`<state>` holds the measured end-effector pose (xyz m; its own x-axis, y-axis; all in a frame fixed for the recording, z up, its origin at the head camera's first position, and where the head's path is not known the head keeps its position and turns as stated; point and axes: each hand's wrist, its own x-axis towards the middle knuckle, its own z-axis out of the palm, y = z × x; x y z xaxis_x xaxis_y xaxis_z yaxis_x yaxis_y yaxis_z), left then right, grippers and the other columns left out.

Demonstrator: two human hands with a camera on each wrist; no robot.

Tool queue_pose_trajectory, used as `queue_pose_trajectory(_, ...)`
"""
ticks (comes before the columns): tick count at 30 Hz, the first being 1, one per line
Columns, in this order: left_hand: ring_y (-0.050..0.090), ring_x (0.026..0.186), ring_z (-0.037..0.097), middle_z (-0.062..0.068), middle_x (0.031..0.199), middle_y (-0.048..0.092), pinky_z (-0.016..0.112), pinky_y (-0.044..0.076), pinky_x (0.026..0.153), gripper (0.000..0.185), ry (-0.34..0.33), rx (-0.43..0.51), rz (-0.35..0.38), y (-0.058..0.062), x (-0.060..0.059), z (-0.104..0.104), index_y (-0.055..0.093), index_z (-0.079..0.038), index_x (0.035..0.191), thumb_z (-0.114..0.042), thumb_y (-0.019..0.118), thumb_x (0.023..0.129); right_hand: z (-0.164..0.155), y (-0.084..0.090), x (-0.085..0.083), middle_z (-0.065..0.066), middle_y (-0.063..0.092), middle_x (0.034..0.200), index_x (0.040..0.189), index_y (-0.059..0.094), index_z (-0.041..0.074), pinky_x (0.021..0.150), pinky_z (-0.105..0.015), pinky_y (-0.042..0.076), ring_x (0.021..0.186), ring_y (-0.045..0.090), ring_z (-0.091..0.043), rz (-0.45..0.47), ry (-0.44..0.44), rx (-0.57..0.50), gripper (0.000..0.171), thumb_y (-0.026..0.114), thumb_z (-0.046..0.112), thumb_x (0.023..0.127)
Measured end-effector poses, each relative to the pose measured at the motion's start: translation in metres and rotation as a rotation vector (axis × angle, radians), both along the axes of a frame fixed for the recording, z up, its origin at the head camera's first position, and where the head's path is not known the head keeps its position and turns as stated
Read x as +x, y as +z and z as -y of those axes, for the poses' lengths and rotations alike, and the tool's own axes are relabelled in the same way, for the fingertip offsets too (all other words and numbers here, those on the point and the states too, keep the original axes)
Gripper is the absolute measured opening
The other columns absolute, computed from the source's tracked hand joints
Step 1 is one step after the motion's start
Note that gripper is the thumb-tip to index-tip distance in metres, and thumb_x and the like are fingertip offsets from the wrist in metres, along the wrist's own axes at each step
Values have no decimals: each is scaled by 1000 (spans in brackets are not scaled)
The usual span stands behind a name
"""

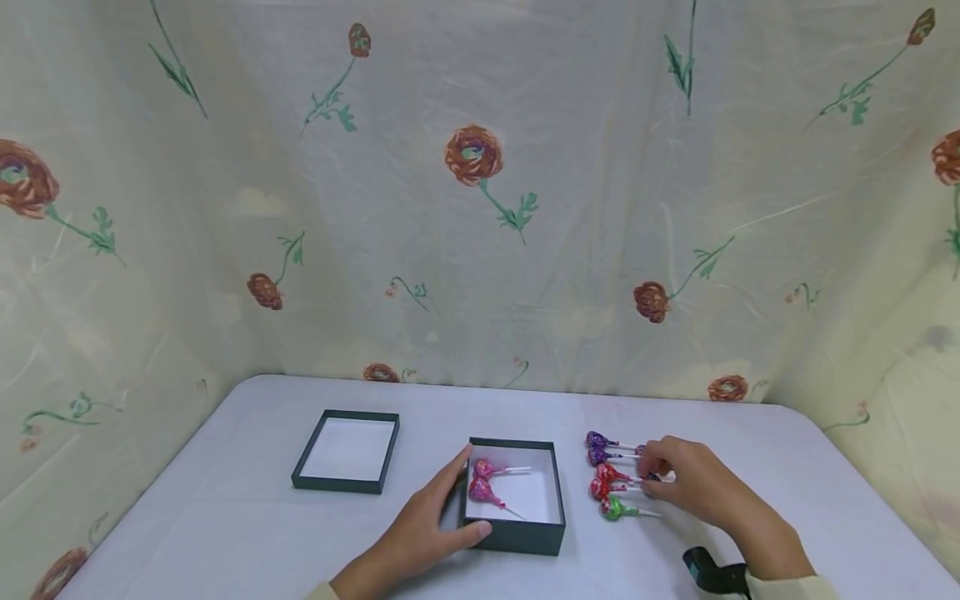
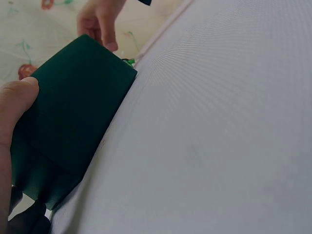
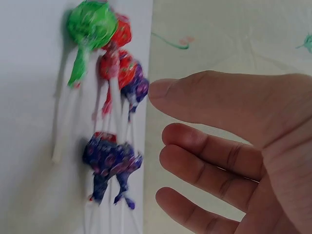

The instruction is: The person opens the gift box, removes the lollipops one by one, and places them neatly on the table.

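My left hand (image 1: 442, 510) holds the near left corner of an open dark green box (image 1: 517, 538), thumb on the front wall, fingers along the left wall. In the left wrist view the thumb (image 2: 17, 105) lies on the box wall (image 2: 73, 112). Two pink lollipops (image 1: 482, 481) lie inside. Right of the box lie two purple lollipops (image 1: 597, 447), two red ones (image 1: 604, 482) and a green one (image 1: 612, 507). My right hand (image 1: 678, 483) hovers at their sticks, near the red ones. The right wrist view shows that hand (image 3: 195, 146) with relaxed fingers, holding nothing.
The box's lid (image 1: 348, 452) lies upturned to the left on the white table (image 1: 225, 517). Floral cloth (image 1: 480, 208) hangs close behind and on both sides. Bare tabletop lies in front of the lid and beyond the lollipops.
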<state>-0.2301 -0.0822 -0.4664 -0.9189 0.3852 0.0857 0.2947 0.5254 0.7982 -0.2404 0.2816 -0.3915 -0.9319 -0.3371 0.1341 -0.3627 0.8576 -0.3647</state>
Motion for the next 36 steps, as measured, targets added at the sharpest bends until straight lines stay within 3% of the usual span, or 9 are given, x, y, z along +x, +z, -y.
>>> queue_pose_trajectory(9,28,142,29,-2,157,27,63,29,106,88,-3,13,5,0,1,0,16,-43,152,-57,67,82,20,12,9,3,65,86,89,69,13,76,-39,56,80,58,-16,-24,36,-40,14,78,10,79)
queue_pose_trajectory(24,28,142,28,-3,157,27,62,28,108,89,-4,15,-17,0,1,1,17,-42,153,-59,66,81,72,39,5,8,64,89,96,69,17,79,-34,57,85,59,-12,-56,57,-110,16,77,16,82)
queue_pose_trajectory(36,28,142,28,-2,156,28,63,27,108,88,2,19,-6,-1,0,0,17,-42,152,-58,67,81,109,34,-5,4,66,94,100,69,17,82,-34,55,87,59,-14,-69,113,-142,19,77,16,82)
